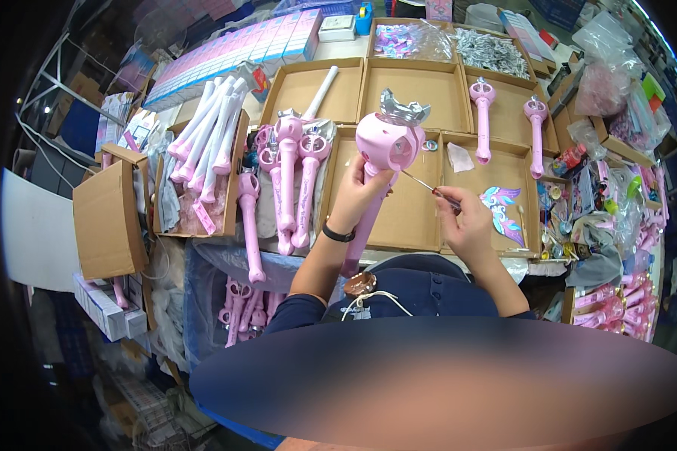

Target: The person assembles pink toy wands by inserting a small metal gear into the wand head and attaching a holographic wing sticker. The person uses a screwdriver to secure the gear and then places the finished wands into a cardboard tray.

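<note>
My left hand (359,191) is wrapped round the neck of a pink toy wand (384,143), held upright in front of my chest. Its round, hollow head carries a silver crown (404,109). In the fingers of my right hand (466,225) is a slim screwdriver-like tool (445,198) with a dark handle and thin metal shaft. The shaft points up and left, its tip close to the underside of the wand's head; whether it touches I cannot tell. Beyond the right hand lies a winged sticker sheet (504,214) in blue, pink and purple.
Shallow cardboard trays (406,234) cover the table. Several pink wands (287,173) lie at the left, beside a box of white-and-pink handles (209,143). Two wands (483,120) rest at the right. A plastic-lined blue bin (203,289) stands below the table's left edge. Stacked cartons (237,56) line the back.
</note>
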A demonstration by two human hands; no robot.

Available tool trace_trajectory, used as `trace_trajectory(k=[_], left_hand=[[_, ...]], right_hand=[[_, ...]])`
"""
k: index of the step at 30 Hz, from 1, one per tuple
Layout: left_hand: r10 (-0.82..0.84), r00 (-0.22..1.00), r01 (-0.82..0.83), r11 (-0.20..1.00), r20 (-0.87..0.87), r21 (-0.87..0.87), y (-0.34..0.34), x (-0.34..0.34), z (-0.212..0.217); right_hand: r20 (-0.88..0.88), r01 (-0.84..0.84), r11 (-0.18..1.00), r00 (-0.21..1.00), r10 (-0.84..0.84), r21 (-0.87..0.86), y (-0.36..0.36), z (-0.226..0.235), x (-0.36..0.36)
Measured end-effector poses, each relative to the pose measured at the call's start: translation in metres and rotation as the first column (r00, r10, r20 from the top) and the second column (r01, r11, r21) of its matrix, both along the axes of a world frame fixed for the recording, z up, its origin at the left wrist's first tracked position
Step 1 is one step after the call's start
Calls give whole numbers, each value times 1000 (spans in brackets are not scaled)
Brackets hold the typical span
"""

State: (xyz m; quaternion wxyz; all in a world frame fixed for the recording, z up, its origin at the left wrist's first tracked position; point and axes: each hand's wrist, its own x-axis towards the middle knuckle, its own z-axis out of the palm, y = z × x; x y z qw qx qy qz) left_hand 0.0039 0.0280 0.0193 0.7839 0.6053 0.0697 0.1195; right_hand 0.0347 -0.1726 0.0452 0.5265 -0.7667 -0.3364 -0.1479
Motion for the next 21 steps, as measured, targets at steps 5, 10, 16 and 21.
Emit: trace_trajectory(k=[5,10,16,21], left_hand=[[29,999,-29,999,34,15,-3,-5,-5],[132,974,-160,976,183,149,-9,-10,-15],[171,900,-288,924,401,250,-15,-19,-27],[150,883,-324,880,445,347,-12,-22,-39]], right_hand=[[-460,-64,991,880,113,121,-6,-11,2],[-418,-131,985,893,167,113,-11,-26,0],[-542,-162,930,774,328,330,-16,-32,-5],[-676,-115,924,649,348,365,-18,-28,-6]])
